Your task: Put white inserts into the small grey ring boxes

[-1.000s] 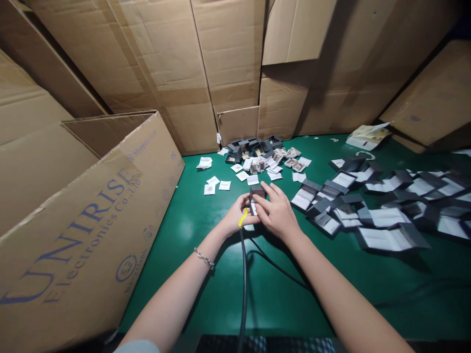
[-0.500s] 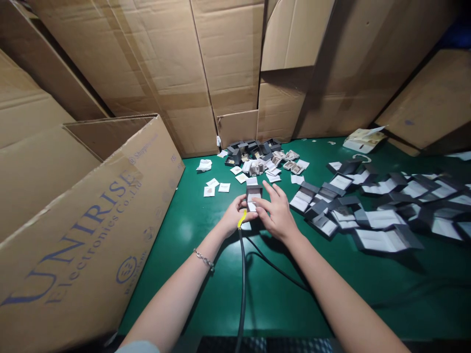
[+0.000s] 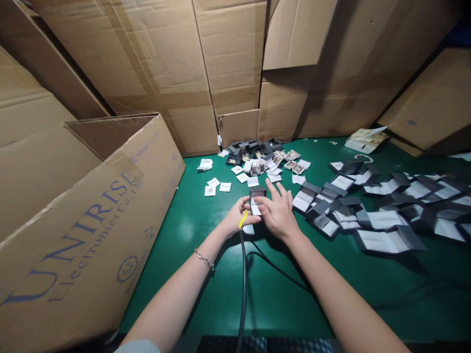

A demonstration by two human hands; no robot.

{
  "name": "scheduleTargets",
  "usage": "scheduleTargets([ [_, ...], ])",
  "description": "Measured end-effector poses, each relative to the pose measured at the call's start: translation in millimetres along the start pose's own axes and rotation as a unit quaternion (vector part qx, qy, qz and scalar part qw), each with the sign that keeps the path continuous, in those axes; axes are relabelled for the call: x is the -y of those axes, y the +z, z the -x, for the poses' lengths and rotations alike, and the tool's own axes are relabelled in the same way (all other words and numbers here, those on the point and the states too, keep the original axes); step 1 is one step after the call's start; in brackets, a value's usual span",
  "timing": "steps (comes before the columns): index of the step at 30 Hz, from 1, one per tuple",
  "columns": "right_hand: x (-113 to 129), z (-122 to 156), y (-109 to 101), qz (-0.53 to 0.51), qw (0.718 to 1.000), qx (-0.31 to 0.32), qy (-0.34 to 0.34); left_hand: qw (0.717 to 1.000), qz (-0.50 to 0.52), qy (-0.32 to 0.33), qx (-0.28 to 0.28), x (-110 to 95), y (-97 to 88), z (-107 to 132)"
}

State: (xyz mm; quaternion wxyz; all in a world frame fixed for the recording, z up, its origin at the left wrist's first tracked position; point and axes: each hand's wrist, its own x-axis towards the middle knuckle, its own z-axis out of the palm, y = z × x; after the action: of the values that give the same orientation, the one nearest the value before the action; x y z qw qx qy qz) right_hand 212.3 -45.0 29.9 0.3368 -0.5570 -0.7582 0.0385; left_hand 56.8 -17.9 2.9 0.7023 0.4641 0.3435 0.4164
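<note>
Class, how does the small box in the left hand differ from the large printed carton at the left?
The small box is dark grey outside; the carton is brown with blue lettering. The small box is held in the left hand; the carton stands untouched. Both are open.

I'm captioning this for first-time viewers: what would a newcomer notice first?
The big cardboard box lettered UNIRISE stands at left. At centre, the left hand holds a small dark box, the right hand at its edge. Open dark boxes cover the green table's right side.
</note>
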Motion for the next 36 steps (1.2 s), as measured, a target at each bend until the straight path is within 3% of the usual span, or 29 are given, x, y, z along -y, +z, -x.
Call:
scheduleTargets([
  [5,-7.3,-3.5,-2.2,-0.01,0.999,0.028,0.046,0.999,-0.036,-0.02,0.027,3.9,1.7,3.6],
  [10,-5.1,-1.8,3.0,-0.098,0.995,-0.032,-0.009,1.0,0.025,-0.011,-0.011,-0.2,3.0,0.5],
  [12,-1.6,-2.4,5.1,-0.166,0.983,-0.073,0.015,0.999,0.049,-0.01,-0.005,-2.0,1.4,-0.8],
  [15,-0.1,-5.9,7.9,-0.302,0.936,-0.105,0.149,0.998,0.057,-0.013,0.0,-1.4,-2.4,-1.1],
  [17,-2.9,-8.9,9.5,-0.391,0.89,-0.064,0.225,0.999,0.038,-0.01,0.01,0.9,-4.7,-0.5],
  [19,-6.7,-11.2,10.2,-0.444,0.861,-0.005,0.25,0.999,0.02,-0.004,0.025,3.2,-5.6,-0.2],
  [21,-8.6,-12.3,10.1,-0.459,0.852,0.019,0.251,0.999,0.023,-0.005,0.022,3.9,-4.9,-0.4],
  [24,-5.8,-11.3,9.0,-0.457,0.853,0.017,0.252,0.999,0.025,-0.021,-0.024,1.2,-1.3,-1.2],
  [30,3.2,-7.8,7.1,-0.415,0.875,0.073,0.237,0.992,-0.102,-0.02,-0.075,-8.8,7.7,1.9],
  [36,4.2,-7.5,8.7,-0.289,0.929,0.072,0.22,0.975,-0.202,0.04,-0.083,-1.9,7.9,1.4],
])
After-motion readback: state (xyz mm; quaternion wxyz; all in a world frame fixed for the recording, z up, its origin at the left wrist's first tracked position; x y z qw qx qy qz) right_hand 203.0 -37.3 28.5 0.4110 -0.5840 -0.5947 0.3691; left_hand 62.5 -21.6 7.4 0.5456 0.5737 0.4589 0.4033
